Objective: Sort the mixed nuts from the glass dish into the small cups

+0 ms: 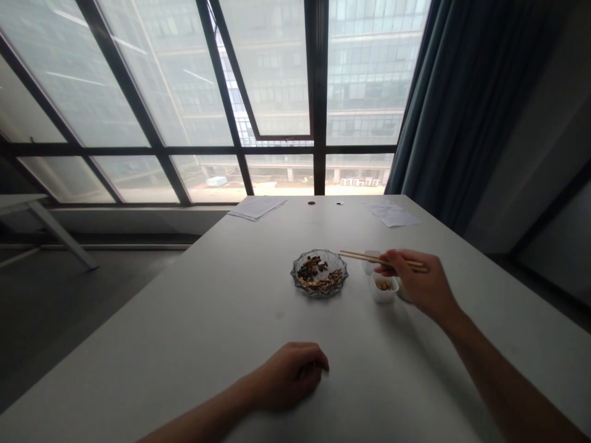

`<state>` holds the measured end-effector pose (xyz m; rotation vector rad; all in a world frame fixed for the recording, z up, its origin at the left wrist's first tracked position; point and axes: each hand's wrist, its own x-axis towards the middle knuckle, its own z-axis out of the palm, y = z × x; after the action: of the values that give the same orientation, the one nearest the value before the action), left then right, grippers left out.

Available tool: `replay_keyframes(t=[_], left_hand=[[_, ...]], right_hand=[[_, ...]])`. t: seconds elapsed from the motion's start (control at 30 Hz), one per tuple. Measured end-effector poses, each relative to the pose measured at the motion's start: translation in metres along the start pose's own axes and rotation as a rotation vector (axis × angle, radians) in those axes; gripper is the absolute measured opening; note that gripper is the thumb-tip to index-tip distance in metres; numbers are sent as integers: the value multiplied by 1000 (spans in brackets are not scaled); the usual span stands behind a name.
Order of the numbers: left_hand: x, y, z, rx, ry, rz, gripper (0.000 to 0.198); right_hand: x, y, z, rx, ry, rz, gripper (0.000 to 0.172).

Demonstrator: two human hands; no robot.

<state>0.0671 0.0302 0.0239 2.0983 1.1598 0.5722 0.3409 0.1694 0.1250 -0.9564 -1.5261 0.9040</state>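
My right hand (415, 280) is closed around a pair of wooden chopsticks (360, 256), which point left with their tips over the right rim of a clear glass dish (324, 294). Dark and light brown dried pieces (318, 271) lie in the dish, with a bare patch in its middle. Below my right hand stands a small white tub (384, 296) holding some brown pieces. Behind it is another small tub (370, 266), its contents hidden. I see nothing between the chopstick tips. My left hand (293, 375) rests on the table, fingers curled in, holding nothing visible.
The white table (207, 320) reaches to the windows. Paper sheets lie at its far left (257, 208) and far right (392, 214). A round object (404, 294) is partly hidden under my right hand. A dark curtain (452, 123) hangs on the right.
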Motion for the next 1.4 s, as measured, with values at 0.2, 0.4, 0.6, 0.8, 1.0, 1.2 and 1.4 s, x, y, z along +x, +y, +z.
replay_keyframes(t=[0.2, 0.4, 0.6, 0.8, 1.0, 1.2, 1.4], left_hand=[[1, 2, -1, 4, -4, 3, 29], [1, -2, 1, -4, 7, 35, 29], [0, -4, 2, 0, -1, 34, 28], [1, -1, 1, -6, 15, 45, 27], [0, -1, 0, -6, 2, 37, 28], [1, -1, 0, -5, 10, 45, 29], [1, -1, 1, -4, 18, 36, 29]], right_hand=[[-5, 43, 38, 20, -129, 8, 49], [-9, 74, 52, 46, -111, 6, 44], [-9, 92, 57, 72, -123, 4, 46], [-11, 94, 57, 70, -130, 7, 48], [-13, 92, 59, 69, -100, 17, 46], [-11, 90, 57, 127, -36, 53, 47], [-3, 72, 48, 239, 41, 83, 46]])
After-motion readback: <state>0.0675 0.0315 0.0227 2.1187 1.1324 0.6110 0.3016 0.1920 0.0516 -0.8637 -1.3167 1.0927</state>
